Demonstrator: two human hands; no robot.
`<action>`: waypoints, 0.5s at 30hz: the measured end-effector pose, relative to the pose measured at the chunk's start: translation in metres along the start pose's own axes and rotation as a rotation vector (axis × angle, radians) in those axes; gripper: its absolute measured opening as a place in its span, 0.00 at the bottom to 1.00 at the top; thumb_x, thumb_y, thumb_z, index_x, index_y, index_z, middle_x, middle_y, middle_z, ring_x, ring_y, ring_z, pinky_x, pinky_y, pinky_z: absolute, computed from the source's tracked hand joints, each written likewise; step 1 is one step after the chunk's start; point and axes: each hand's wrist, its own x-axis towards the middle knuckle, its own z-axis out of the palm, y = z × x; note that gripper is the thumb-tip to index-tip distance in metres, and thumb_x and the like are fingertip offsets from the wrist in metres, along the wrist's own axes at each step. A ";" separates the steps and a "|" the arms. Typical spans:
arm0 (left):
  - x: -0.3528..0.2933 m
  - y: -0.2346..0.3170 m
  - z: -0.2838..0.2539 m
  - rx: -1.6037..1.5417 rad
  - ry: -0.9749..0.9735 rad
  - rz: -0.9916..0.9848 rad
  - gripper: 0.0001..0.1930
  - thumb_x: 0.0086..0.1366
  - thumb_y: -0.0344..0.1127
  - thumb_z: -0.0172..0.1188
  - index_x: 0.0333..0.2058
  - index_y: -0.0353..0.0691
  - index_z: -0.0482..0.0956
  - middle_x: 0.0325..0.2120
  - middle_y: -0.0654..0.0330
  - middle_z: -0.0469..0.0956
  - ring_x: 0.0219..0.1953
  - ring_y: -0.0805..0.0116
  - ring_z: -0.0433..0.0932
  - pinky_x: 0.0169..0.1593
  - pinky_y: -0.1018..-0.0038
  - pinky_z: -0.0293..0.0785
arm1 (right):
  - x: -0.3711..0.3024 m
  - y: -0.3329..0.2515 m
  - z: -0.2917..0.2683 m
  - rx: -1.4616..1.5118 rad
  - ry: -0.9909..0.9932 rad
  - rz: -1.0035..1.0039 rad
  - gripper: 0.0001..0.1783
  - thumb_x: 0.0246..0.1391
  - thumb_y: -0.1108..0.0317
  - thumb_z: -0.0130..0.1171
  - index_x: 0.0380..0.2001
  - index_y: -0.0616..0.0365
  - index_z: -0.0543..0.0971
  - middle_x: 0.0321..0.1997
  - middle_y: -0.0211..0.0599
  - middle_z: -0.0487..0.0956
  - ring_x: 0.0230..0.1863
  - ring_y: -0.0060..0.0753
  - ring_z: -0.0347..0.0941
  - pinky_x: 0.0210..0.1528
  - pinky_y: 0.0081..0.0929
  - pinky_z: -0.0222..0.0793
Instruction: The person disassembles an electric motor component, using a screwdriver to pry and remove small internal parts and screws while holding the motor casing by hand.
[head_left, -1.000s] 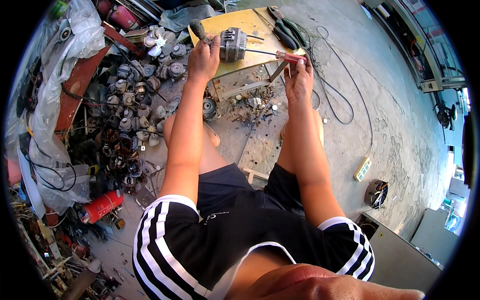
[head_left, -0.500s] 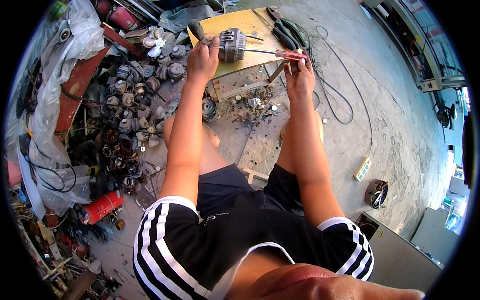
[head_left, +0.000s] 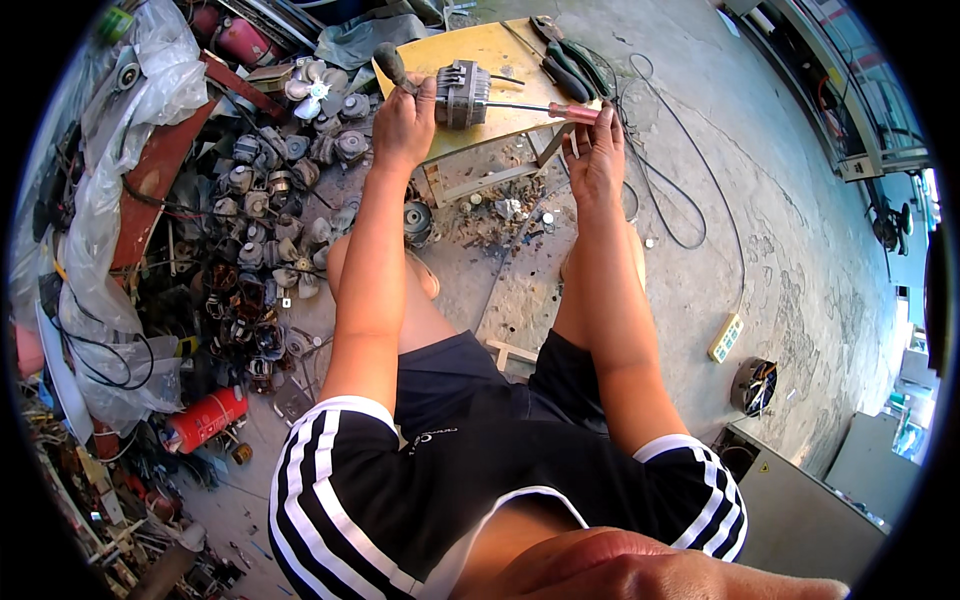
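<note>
A small grey electric motor (head_left: 463, 95) with a finned housing is at the yellow board's near edge. Beside its left end, my left hand (head_left: 404, 128) is closed around a dark handle-like piece (head_left: 390, 62) whose rounded end sticks up past the fingers; its kind is unclear. My fist hides whether it also grips the motor. From the right, the shank of a screwdriver (head_left: 575, 112) with a clear red handle reaches the motor's right side. The fingertips of my right hand (head_left: 597, 160) close on that handle's end. Where the screwdriver tip ends is hidden.
The yellow board (head_left: 500, 45) carries pliers (head_left: 582, 65) at its right. Many old motors (head_left: 250, 190) lie heaped on the floor at left, near a red cylinder (head_left: 208, 418). A cable (head_left: 690, 135), power strip (head_left: 726, 338) and round tin (head_left: 754, 387) are at right.
My right hand has shifted slightly left, its fingers turning on the screwdriver handle. The motor and my left hand have moved a tiny amount left.
</note>
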 end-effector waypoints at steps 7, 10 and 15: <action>0.001 0.001 0.002 -0.001 -0.009 0.015 0.18 0.71 0.49 0.42 0.38 0.39 0.70 0.33 0.44 0.77 0.39 0.39 0.74 0.40 0.55 0.69 | 0.015 0.009 -0.016 0.017 -0.110 -0.128 0.14 0.60 0.59 0.57 0.49 0.41 0.72 0.44 0.23 0.77 0.44 0.22 0.73 0.46 0.32 0.64; 0.001 0.000 0.002 -0.002 -0.006 0.012 0.18 0.71 0.49 0.42 0.37 0.39 0.69 0.33 0.43 0.77 0.39 0.39 0.74 0.40 0.55 0.69 | 0.013 0.008 -0.011 0.064 -0.162 -0.121 0.14 0.60 0.60 0.57 0.48 0.42 0.72 0.44 0.24 0.77 0.44 0.23 0.73 0.47 0.32 0.65; 0.000 -0.001 0.001 -0.003 0.002 0.014 0.18 0.71 0.49 0.42 0.38 0.39 0.70 0.33 0.43 0.77 0.39 0.38 0.74 0.40 0.55 0.69 | 0.003 0.004 -0.002 0.032 0.045 0.006 0.14 0.61 0.63 0.55 0.49 0.46 0.72 0.45 0.29 0.77 0.47 0.28 0.74 0.52 0.36 0.66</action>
